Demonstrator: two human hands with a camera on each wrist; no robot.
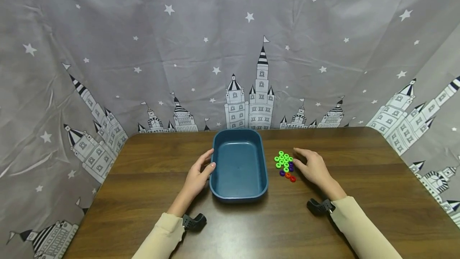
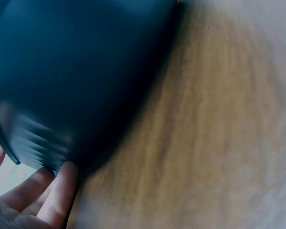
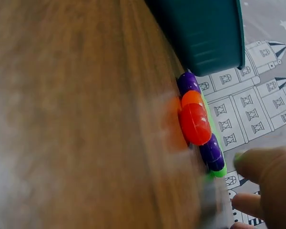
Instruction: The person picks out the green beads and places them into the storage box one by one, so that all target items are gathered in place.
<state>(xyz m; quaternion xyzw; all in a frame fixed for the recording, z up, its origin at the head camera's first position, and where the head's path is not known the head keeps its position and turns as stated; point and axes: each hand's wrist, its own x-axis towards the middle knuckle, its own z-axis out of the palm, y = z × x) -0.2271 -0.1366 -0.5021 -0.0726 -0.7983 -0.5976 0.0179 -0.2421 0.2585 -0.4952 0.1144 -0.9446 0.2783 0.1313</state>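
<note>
A dark blue rectangular plastic tub (image 1: 238, 199) stands on the table, with nothing inside. My left hand (image 1: 198, 174) holds its left side: the thumb lies at the rim and the fingers (image 2: 62, 191) rest against the ridged outer wall. Right of the tub lies a cluster of small plastic rings, several of them green (image 1: 281, 162), with purple rings (image 1: 282, 173), an orange ring (image 1: 287, 175) and a red ring (image 1: 292, 179) around the near side. My right hand (image 1: 313, 167) is just right of the cluster, fingers loosely bent, holding nothing that I can see.
The brown wooden table (image 1: 158, 163) extends to both sides. A grey curtain (image 1: 201, 59) printed with castles and stars hangs behind it. Each wrist wears a black camera band, one on the left (image 1: 194, 222) and one on the right (image 1: 320, 207).
</note>
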